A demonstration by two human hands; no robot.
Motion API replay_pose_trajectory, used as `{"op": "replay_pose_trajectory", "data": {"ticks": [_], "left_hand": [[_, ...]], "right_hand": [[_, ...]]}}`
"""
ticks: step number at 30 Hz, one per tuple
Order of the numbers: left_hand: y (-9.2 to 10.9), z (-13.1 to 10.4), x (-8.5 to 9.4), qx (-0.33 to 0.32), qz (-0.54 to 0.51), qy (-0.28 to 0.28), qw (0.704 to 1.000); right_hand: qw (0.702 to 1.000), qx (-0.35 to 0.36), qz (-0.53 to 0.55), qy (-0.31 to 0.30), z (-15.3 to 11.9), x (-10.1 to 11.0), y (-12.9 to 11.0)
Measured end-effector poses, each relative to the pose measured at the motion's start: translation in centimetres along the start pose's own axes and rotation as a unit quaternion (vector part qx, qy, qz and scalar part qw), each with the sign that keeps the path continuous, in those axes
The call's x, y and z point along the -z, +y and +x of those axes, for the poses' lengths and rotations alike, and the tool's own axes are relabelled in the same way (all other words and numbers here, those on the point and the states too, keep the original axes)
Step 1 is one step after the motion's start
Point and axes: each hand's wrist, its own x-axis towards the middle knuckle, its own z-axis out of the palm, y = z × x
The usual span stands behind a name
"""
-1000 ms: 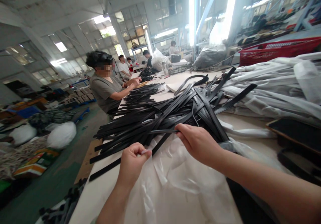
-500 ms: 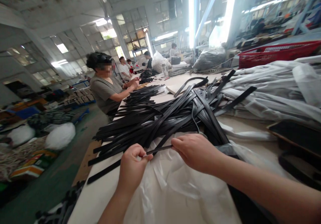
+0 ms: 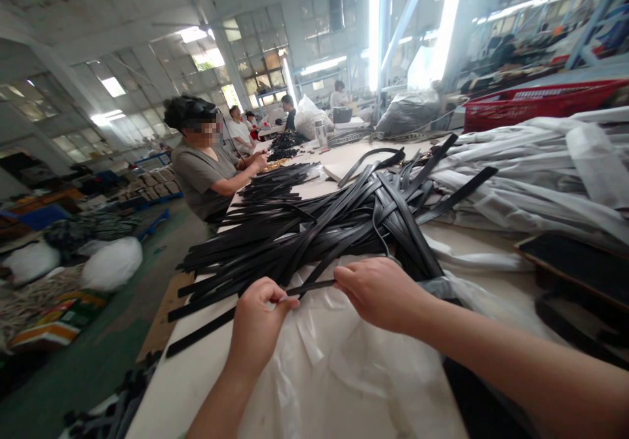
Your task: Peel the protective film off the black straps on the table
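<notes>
With left hand (image 3: 258, 321) and right hand (image 3: 376, 293) pinching the black strap (image 3: 312, 287) at lower centre, hold the span straight and untwisted.

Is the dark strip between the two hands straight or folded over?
Nearly straight: the dark strip runs unfolded from the left hand to the right hand. Hidden parts: cannot tell.

Two hands, the left hand (image 3: 263, 311) and right hand (image 3: 376, 291), hold one black strap (image 3: 312, 287). On the bench (image 3: 189, 370), the piled straps (image 3: 304, 236) overlap too much to count. One red basket (image 3: 535, 108) shows toward the right edge, one bottle (image 3: 321, 134) toward the far end. One co-worker (image 3: 204, 173) stands at the left edge; at least four more people (image 3: 239, 132) appear beyond. Two white bags (image 3: 113, 265) lie left of the bench.
</notes>
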Motion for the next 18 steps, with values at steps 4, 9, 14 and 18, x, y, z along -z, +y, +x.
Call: {"op": "replay_pose_trajectory", "data": {"ticks": [4, 9, 14, 18], "left_hand": [[0.0, 0.0, 0.1, -0.025, 0.012, 0.004, 1.000], [-0.3, 0.0, 0.0, -0.117, 0.027, -0.034, 0.992], [-0.7, -0.3, -0.4, -0.157, 0.054, -0.067, 0.984], [-0.2, -0.7, -1.0, -0.164, 0.051, -0.079, 0.982]], "right_hand": [[1.000, 0.008, -0.007, 0.001, 0.0, 0.2, 0.1], [0.999, 0.029, -0.035, -0.022, -0.1, 0.5, 0.1], [0.997, 0.049, -0.048, -0.042, 0.0, 1.2, 0.5], [0.995, 0.078, -0.047, -0.041, -0.3, 1.4, 0.3]]}}
